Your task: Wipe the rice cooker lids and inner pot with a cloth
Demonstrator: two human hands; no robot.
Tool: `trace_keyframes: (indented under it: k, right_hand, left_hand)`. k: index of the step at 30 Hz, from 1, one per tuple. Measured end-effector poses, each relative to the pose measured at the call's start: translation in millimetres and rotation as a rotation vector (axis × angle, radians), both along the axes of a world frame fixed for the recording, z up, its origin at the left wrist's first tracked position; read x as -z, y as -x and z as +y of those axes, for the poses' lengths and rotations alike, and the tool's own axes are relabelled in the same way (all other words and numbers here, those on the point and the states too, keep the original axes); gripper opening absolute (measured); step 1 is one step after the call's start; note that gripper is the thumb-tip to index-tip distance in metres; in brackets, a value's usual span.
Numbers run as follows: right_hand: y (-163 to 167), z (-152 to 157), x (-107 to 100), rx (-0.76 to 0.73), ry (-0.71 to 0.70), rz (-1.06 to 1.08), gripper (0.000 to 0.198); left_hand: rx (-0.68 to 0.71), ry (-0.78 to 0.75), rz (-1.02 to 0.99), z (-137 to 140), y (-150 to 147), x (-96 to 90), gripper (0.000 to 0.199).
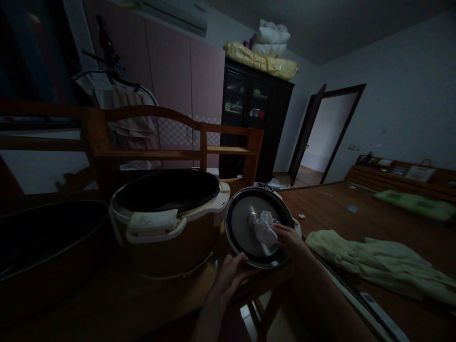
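Note:
A round rice cooker lid (238,221) is tipped up with its shiny metal inner side towards me. My left hand (231,275) grips the lower left rim, the thumb along its edge. In my right hand (290,240), a crumpled white tissue (265,230) is pinched and pressed against the metal plate near its centre. Left of the lid stands the rice cooker (171,251), its top uncovered and its inside dark. The rice cooker's front handle (153,222) faces me. Part of my left fingers is hidden behind the lid.
A large dark pot (53,256) stands at the far left on the wooden tabletop (167,304). Behind is a wooden rail (153,114). To the right, a pale green cloth (384,261) and a remote control (383,313) lie on a wooden surface (331,209).

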State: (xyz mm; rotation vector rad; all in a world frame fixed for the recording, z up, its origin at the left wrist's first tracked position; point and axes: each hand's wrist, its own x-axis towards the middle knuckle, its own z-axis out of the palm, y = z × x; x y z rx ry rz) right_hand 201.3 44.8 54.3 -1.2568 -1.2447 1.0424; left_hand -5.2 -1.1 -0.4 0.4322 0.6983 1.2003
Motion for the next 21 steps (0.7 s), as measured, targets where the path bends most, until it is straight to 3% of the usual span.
trace_keyframes:
  k: [4,6,8,16,21]
  right_hand:
    - [-23.1,9.0,-30.8,0.162,-0.176,-0.092,0.041]
    - [-27.9,15.6,-44.4,0.293,-0.360,-0.435,0.038]
    - [-26.1,22.9,-49.8,0.349,-0.454,-0.738,0.037]
    - [3.1,37.6,-7.5,0.245,-0.330,-1.355,0.044]
    - [4.1,39.1,6.7,0.221,-0.369,-1.386,0.058]
  left_hand:
    - [0.001,0.012,0.008,0.7,0.2,0.9,0.017]
    - [-0.008,0.013,0.013,1.1,0.3,2.6,0.015]
    - [-0.013,0.016,0.014,1.7,0.2,4.4,0.015]
    - [-0.012,0.044,-0.002,4.0,-1.9,4.3,0.017]
    - [0.007,0.037,-0.019,3.8,-1.2,4.0,0.017]
